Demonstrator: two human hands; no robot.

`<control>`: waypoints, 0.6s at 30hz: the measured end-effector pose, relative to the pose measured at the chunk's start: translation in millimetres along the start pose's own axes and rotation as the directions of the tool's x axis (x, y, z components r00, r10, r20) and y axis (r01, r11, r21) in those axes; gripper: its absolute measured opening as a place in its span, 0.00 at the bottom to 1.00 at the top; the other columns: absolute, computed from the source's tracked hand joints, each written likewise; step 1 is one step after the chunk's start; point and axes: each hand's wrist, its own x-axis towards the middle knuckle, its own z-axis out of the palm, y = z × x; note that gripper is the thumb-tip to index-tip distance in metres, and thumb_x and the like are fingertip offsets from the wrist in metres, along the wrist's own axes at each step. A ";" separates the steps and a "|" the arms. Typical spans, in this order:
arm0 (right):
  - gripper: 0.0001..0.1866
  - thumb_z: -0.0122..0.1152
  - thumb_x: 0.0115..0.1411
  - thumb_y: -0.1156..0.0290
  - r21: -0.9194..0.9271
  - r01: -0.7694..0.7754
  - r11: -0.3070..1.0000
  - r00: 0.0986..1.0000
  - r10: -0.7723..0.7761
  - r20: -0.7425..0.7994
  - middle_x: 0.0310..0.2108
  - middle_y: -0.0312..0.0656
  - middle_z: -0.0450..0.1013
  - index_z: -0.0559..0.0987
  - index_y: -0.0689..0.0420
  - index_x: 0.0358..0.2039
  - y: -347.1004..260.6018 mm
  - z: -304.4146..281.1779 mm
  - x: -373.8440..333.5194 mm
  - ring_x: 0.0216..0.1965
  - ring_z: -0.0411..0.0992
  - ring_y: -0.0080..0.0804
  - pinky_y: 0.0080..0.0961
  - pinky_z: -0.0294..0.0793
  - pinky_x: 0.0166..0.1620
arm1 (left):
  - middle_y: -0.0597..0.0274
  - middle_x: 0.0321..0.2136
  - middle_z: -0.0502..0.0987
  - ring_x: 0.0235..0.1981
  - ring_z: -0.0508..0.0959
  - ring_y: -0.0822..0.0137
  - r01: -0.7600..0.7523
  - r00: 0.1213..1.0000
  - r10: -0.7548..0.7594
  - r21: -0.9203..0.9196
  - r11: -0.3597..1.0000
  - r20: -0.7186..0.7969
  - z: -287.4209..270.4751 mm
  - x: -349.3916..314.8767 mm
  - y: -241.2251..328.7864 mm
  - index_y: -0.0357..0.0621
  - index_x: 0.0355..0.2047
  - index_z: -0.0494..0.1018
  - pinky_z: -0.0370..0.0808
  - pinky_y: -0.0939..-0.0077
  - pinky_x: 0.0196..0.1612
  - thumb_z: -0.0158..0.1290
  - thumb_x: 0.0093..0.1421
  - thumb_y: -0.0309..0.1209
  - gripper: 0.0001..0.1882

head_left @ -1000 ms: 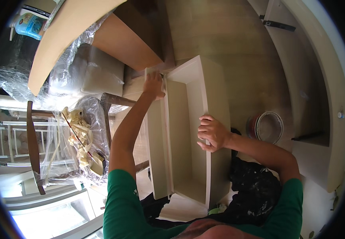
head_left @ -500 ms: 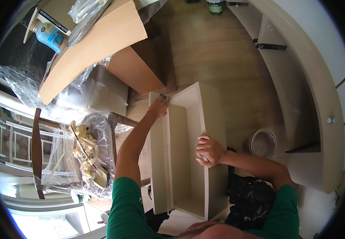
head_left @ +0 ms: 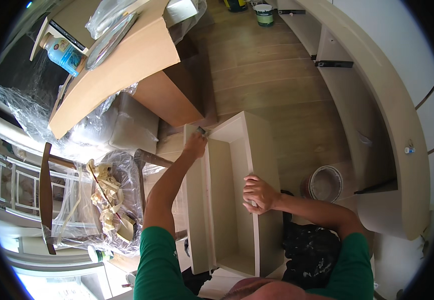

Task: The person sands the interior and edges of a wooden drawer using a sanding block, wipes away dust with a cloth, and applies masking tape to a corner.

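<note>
Hands, two, at one cream open box [head_left: 257, 242] between one chair [head_left: 46, 200] and one bucket [head_left: 307, 188]: with the left hand [head_left: 195, 144], pinching one small grey piece [head_left: 201, 130] at the box's far end; with the right hand [head_left: 260, 194], gripping its right wall. Beyond, two tubs [head_left: 264, 17] [head_left: 235, 5], in fuller view than half a second ago.

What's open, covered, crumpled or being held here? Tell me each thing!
Drawer, open side up
Right hand, closed over drawer's right wall
Left hand, on drawer's left panel, grip unclear
Small grey item, at left hand's fingertips
Bucket, open
Chair, partly plastic-wrapped
Cream scraps, crumpled
Cabinet, open-fronted
Black cloth, pale-spotted
</note>
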 end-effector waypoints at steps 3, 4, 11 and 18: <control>0.13 0.63 0.54 0.64 -0.016 -0.005 1.000 1.000 0.005 -0.003 0.20 0.38 0.66 0.76 0.57 0.18 -0.3 -3.0 -2.6 0.30 0.68 0.36 0.43 0.68 0.62 | 0.46 0.51 0.77 0.59 0.71 0.50 0.045 0.996 -0.059 -0.189 0.981 -0.069 -12.9 4.2 -0.3 0.42 0.58 0.73 0.70 0.52 0.59 0.56 0.58 0.33 0.26; 0.13 0.63 0.54 0.63 -0.011 0.002 1.000 1.000 -0.002 -0.006 0.20 0.39 0.66 0.76 0.57 0.19 -0.3 -2.3 -1.3 0.30 0.68 0.36 0.43 0.68 0.62 | 0.46 0.51 0.77 0.59 0.71 0.50 0.068 0.992 -0.093 -0.252 0.965 -0.089 -10.0 1.9 -3.2 0.43 0.58 0.73 0.70 0.52 0.59 0.55 0.59 0.32 0.26; 0.13 0.63 0.54 0.63 0.017 0.009 1.000 1.000 -0.009 -0.024 0.20 0.39 0.65 0.76 0.57 0.18 0.6 2.2 0.3 0.30 0.68 0.37 0.43 0.67 0.63 | 0.46 0.51 0.77 0.58 0.71 0.48 0.000 0.990 -0.033 -0.237 0.971 -0.134 6.1 -4.9 -14.7 0.44 0.54 0.76 0.71 0.52 0.59 0.58 0.56 0.35 0.24; 0.12 0.62 0.49 0.63 0.017 -0.013 1.000 1.000 0.013 -0.009 0.22 0.39 0.68 0.72 0.55 0.18 6.5 3.1 -6.3 0.32 0.69 0.38 0.47 0.67 0.62 | 0.45 0.51 0.78 0.59 0.72 0.47 0.054 0.994 -0.074 -0.218 0.974 -0.084 -14.5 9.5 -6.5 0.43 0.57 0.74 0.71 0.53 0.60 0.56 0.58 0.34 0.26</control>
